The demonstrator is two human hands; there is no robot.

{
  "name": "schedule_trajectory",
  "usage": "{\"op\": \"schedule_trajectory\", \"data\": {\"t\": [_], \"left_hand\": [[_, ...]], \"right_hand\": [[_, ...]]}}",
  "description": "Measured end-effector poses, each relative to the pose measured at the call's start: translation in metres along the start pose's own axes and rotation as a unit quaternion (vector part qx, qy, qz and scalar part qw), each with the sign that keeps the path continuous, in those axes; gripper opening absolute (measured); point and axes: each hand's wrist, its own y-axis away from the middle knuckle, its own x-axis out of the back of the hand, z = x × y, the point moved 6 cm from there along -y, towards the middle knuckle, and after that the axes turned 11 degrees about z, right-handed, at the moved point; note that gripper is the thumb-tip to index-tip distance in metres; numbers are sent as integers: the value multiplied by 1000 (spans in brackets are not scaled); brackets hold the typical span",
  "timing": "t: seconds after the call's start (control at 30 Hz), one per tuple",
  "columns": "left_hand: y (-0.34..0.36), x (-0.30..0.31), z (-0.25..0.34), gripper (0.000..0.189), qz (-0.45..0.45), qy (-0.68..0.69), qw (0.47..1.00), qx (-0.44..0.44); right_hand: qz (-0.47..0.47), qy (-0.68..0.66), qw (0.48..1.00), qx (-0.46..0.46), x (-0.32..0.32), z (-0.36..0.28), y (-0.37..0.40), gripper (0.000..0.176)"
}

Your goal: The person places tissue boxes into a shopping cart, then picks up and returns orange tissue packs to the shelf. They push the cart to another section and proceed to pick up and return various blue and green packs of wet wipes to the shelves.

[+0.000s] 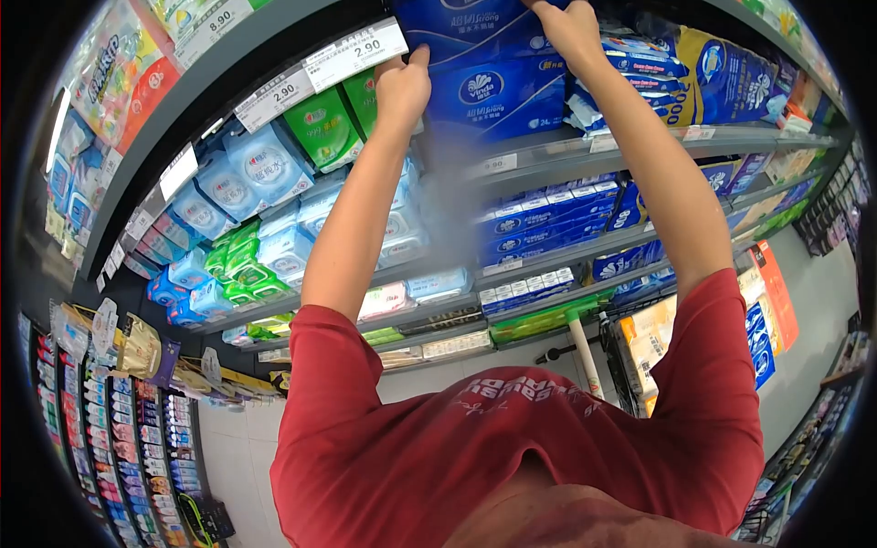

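Both my arms reach up to a shelf of tissue packs. A dark blue Vinda tissue pack (470, 32) lies between my hands at the top of the view, its upper part cut off by the frame. My left hand (404, 84) is closed at its left edge, thumb up. My right hand (571, 36) grips its upper right side, with the fingertips partly hidden. Directly below is a second blue Vinda pack (498, 99), marked 24. Green wipes packs (320, 128) and light blue wipes packs (265, 164) stand left of my left forearm.
A price tag (354, 57) reading 2.90 hangs on the shelf rail beside my left hand. Blue and gold tissue packs (731, 78) fill the shelf at right. Lower shelves hold blue tissue bundles (548, 219). A pale pole (585, 352) and a carton (644, 333) stand below.
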Motion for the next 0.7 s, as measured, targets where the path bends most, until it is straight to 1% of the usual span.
{"op": "schedule_trajectory", "data": {"t": [0.03, 0.07, 0.1, 0.13, 0.2, 0.23, 0.27, 0.3, 0.33, 0.37, 0.4, 0.47, 0.5, 0.53, 0.57, 0.6, 0.67, 0.7], "left_hand": [[2, 2, 2, 62, 7, 39, 999, -25], [3, 2, 4, 62, 14, 79, 995, -51], [0, 1, -7, 52, 84, 96, 986, -109], [-2, -2, -11, 52, 80, 97, 986, -106], [1, -3, -8, 52, 48, 223, 965, -133], [6, -3, -7, 49, 14, 277, 956, -100], [6, -2, -6, 44, 5, 285, 953, -104], [6, 0, -6, 41, -7, 308, 947, -93], [7, 0, -5, 38, -21, 330, 940, -81], [10, 2, -5, 37, -4, 365, 929, -62], [11, 6, -10, 37, 5, 346, 937, -41], [11, 10, -12, 30, 3, 387, 921, -45], [13, 10, -16, 31, -17, 403, 915, -8], [23, 12, -7, 30, -25, 396, 918, 14], [28, 13, -7, 30, -24, 384, 923, 6], [26, 13, -20, 31, -18, 383, 923, 14], [42, 11, -9, 36, -45, 401, 915, -2], [51, 9, -3, 38, -51, 400, 915, -1]], "right_hand": [[-22, 24, 997, -65, 8, -21, 11, 48], [-21, 26, 997, -66, 9, -26, 11, 48], [-6, 58, 996, -69, 12, -27, 11, 47], [9, 91, 993, -73, 17, -31, 13, 47], [-3, 105, 990, -96, 22, -32, 16, 48], [11, 102, 994, -47, 23, -32, 13, 48], [26, 100, 995, 2, 27, -34, 12, 48], [20, 120, 992, 29, 30, -37, 12, 47], [27, 127, 991, 25, 38, -53, 16, 47], [-31, 94, 995, -13, 41, -67, 24, 44], [-84, 63, 993, -54, 41, -74, 33, 40], [-74, 137, 986, 52, 44, -65, 28, 36], [-137, 95, 986, 25, 54, -79, 39, 36], [-195, 52, 979, -5, 62, -94, 50, 36], [-216, 123, 967, 58, 66, -87, 47, 36], [-72, 193, 974, 94, 73, -74, 55, 40], [-201, 277, 939, -24, 89, -69, 73, 46], [-188, 295, 936, -41, 106, -65, 82, 46]]}}
